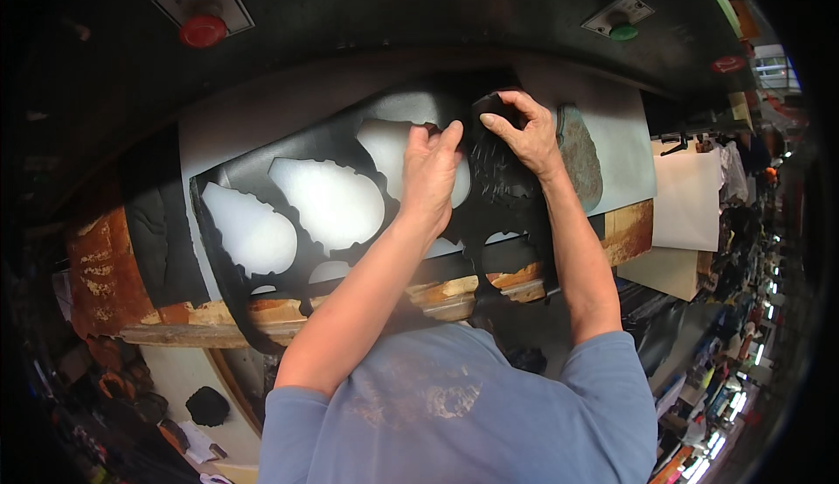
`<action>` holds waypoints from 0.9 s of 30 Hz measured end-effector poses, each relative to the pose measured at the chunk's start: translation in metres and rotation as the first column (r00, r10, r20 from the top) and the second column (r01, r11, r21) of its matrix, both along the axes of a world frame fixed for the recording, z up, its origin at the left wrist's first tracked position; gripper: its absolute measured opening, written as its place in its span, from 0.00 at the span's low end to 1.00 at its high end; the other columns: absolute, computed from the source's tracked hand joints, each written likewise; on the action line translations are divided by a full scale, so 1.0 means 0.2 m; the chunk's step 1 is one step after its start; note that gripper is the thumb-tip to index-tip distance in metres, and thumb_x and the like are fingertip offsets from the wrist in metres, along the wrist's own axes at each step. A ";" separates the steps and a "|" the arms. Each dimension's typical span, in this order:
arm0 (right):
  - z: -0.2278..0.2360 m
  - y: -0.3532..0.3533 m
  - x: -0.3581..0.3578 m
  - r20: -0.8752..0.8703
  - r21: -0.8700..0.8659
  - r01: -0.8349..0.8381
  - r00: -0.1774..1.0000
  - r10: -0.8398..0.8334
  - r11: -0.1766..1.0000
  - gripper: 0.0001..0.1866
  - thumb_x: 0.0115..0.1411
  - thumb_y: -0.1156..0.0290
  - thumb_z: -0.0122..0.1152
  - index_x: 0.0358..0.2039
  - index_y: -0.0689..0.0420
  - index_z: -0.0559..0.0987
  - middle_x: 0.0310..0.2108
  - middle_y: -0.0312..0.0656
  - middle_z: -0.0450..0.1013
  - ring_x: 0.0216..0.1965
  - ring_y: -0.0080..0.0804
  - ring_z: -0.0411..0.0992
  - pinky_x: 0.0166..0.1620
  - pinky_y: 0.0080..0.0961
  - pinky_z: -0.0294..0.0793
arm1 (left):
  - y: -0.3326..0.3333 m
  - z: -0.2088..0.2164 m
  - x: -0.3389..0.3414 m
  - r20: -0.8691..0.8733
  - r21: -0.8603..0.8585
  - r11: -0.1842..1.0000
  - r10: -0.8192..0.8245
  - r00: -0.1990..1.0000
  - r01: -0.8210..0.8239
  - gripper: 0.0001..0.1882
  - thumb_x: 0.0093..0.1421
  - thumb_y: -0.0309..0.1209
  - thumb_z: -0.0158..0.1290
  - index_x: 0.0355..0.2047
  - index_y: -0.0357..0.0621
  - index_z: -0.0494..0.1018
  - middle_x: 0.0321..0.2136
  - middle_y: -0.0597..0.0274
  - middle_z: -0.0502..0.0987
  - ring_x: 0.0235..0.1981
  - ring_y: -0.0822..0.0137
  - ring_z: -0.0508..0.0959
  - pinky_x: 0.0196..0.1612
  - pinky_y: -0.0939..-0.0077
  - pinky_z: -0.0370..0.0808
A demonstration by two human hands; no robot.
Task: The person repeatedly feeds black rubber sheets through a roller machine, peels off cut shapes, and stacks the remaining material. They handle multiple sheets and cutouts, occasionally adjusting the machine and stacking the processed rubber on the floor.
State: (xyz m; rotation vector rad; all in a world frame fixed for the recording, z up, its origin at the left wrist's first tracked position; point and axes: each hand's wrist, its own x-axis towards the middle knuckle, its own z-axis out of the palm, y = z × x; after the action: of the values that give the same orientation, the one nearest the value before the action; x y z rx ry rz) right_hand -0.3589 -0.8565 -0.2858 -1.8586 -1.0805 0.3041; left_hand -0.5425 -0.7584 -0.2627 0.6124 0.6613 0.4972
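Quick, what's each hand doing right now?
Left hand: open, seemingly empty, above the cut black sheet.
Right hand: closed, pinching a black piece.

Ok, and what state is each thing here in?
Black sheet, holed, draped over the wooden edge
Left hand, fingers bent, grip unclear
Right hand, pinching black material
Pale board, flat beneath the sheet
Brown mottled piece, lying on the board
Wooden edge, worn
Red button, pressed or not unclear
Green button, likewise unclear

The worn, rust-brown surface (94,265) carries a pale grey board (625,121), with dark sheeting (150,239) at its left end. On the board lie a black sheet (336,137) with rounded cut-outs, its strips overhanging the front edge, and a mottled green-brown piece (577,159) to the right.
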 end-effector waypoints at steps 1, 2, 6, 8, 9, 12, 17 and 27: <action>0.00 0.00 0.00 0.018 0.002 0.001 1.000 -0.001 1.000 0.20 0.59 0.66 0.80 0.48 0.62 0.85 0.41 0.34 0.81 0.43 0.21 0.75 0.49 0.24 0.75 | -0.01 -0.02 0.03 -0.003 -0.005 1.000 0.025 1.000 -0.025 0.20 0.70 0.36 0.63 0.55 0.46 0.68 0.40 0.69 0.73 0.37 0.79 0.65 0.43 0.78 0.67; 0.00 -0.01 -0.01 0.050 0.032 -0.008 0.999 0.006 0.999 0.21 0.58 0.65 0.81 0.48 0.62 0.85 0.43 0.35 0.81 0.44 0.22 0.75 0.51 0.24 0.75 | -0.01 -0.05 0.05 -0.055 -0.082 0.997 -0.001 0.999 -0.003 0.20 0.70 0.33 0.63 0.55 0.46 0.66 0.38 0.67 0.73 0.34 0.79 0.67 0.39 0.78 0.67; 0.03 -0.01 -0.02 -0.063 0.023 0.045 0.997 -0.043 0.999 0.25 0.57 0.60 0.80 0.50 0.62 0.85 0.47 0.43 0.82 0.52 0.34 0.78 0.57 0.32 0.76 | 0.01 -0.11 0.11 0.135 -0.214 0.976 -0.011 0.991 0.040 0.15 0.75 0.31 0.55 0.57 0.43 0.68 0.45 0.60 0.78 0.43 0.70 0.78 0.46 0.72 0.75; 0.07 -0.01 -0.01 -0.123 0.017 0.004 0.992 -0.002 1.000 0.25 0.57 0.60 0.79 0.50 0.62 0.86 0.49 0.43 0.81 0.53 0.34 0.77 0.58 0.32 0.75 | 0.02 -0.12 0.11 0.272 -0.254 0.966 0.027 0.962 0.045 0.14 0.77 0.30 0.51 0.59 0.40 0.69 0.51 0.55 0.80 0.50 0.64 0.81 0.51 0.67 0.79; 0.09 -0.02 -0.01 -0.167 -0.005 -0.033 0.985 0.032 0.999 0.25 0.57 0.60 0.79 0.51 0.62 0.85 0.50 0.43 0.80 0.54 0.34 0.77 0.59 0.32 0.74 | 0.03 -0.13 0.11 0.291 -0.237 0.970 0.020 0.957 0.052 0.14 0.77 0.30 0.51 0.58 0.40 0.70 0.52 0.55 0.80 0.50 0.63 0.81 0.53 0.65 0.78; 0.17 -0.06 0.01 -0.261 -0.082 -0.140 0.959 0.114 0.987 0.27 0.56 0.62 0.79 0.53 0.61 0.85 0.53 0.43 0.79 0.55 0.37 0.76 0.62 0.32 0.73 | 0.03 -0.13 0.09 0.376 -0.225 0.968 -0.015 0.927 0.107 0.14 0.77 0.31 0.51 0.59 0.37 0.72 0.54 0.53 0.80 0.51 0.61 0.81 0.57 0.60 0.78; 0.23 -0.12 -0.06 0.056 -0.056 -0.111 0.992 0.114 0.992 0.27 0.52 0.65 0.83 0.49 0.62 0.83 0.56 0.43 0.76 0.60 0.40 0.75 0.63 0.35 0.72 | 0.03 -0.14 0.08 0.332 -0.191 0.975 -0.046 0.942 0.115 0.16 0.78 0.32 0.49 0.59 0.36 0.74 0.56 0.50 0.80 0.56 0.59 0.81 0.58 0.59 0.79; 0.39 -0.07 -0.08 0.180 -0.263 -0.251 0.936 0.303 0.932 0.47 0.47 0.59 0.86 0.67 0.54 0.76 0.51 0.45 0.74 0.55 0.45 0.75 0.57 0.40 0.78 | 0.06 -0.18 0.05 0.440 -0.052 0.976 -0.169 0.882 0.213 0.15 0.78 0.36 0.53 0.58 0.43 0.76 0.51 0.59 0.83 0.55 0.61 0.83 0.59 0.54 0.80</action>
State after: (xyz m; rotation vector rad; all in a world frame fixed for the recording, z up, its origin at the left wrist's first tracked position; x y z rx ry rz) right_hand -0.3746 -0.8702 -0.2071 -1.9807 -1.5226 0.4157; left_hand -0.5330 -0.7455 -0.2985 0.4455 0.1955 0.3942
